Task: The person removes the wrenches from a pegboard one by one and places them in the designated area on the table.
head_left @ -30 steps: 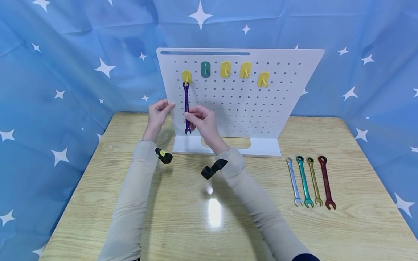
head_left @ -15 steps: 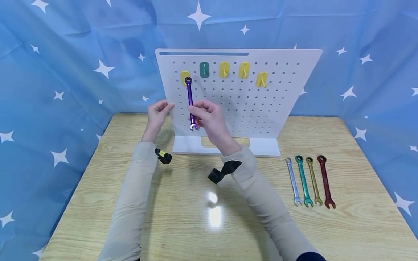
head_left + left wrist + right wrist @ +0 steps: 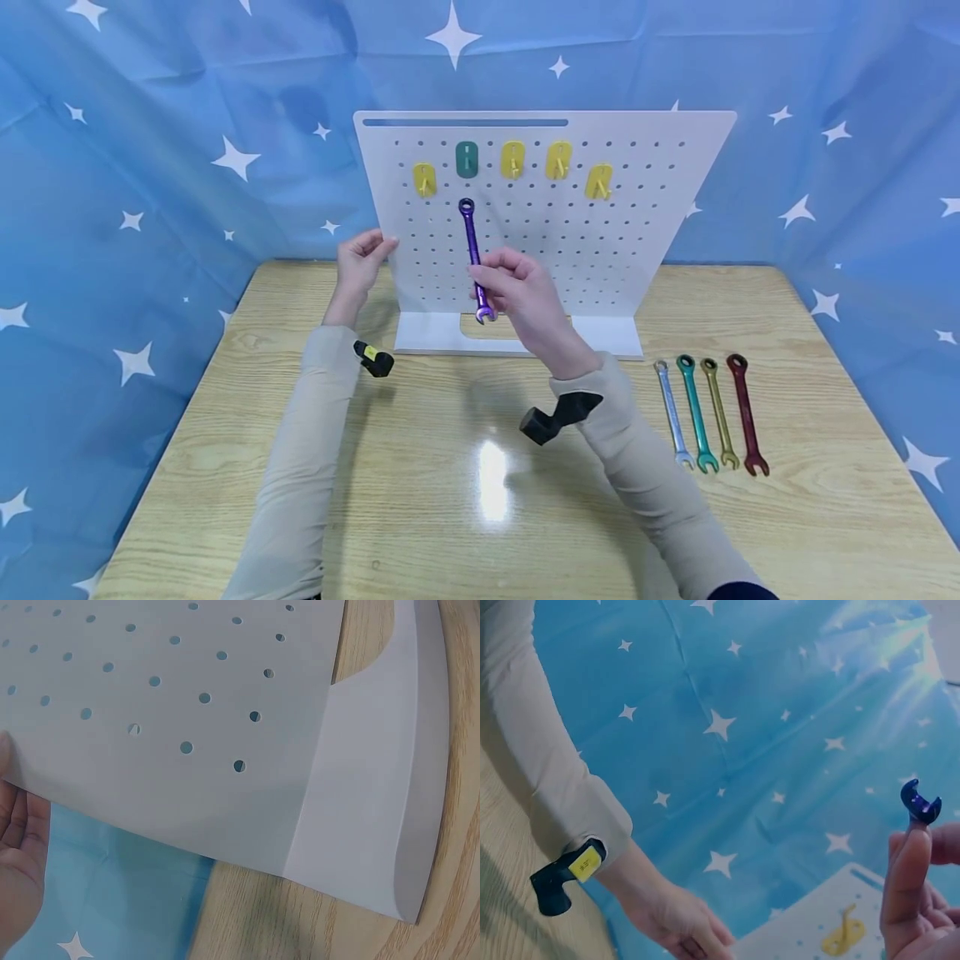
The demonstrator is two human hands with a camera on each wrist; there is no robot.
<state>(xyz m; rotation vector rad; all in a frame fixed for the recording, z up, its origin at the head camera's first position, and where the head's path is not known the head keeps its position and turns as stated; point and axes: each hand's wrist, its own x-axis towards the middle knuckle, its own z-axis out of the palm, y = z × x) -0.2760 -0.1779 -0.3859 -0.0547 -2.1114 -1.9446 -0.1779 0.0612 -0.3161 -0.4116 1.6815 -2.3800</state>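
A purple combination wrench [image 3: 472, 246] is pinched by my right hand [image 3: 525, 300] near its open end, held in front of the white pegboard [image 3: 555, 250] with the ring end up. The right wrist view shows the wrench's open jaw [image 3: 921, 804] above the thumb and fingers. My left hand [image 3: 360, 271] pinches the pegboard's left edge, thumb in front and fingers behind, as the left wrist view also shows. On the board's upper part are a green hook [image 3: 467, 160] and several yellow hooks, the leftmost yellow hook [image 3: 424, 179] bare.
To the right on the wooden table [image 3: 420, 483] lie a silver wrench [image 3: 674, 414], a teal wrench [image 3: 697, 414], a gold wrench [image 3: 719, 414] and a dark red wrench [image 3: 747, 414], side by side. A blue star-patterned cloth [image 3: 150, 100] hangs behind and at the sides.
The purple wrench came off the leftmost yellow hook, and my right hand carried it to the right, away from that hook. My left hand stays on the pegboard's edge.
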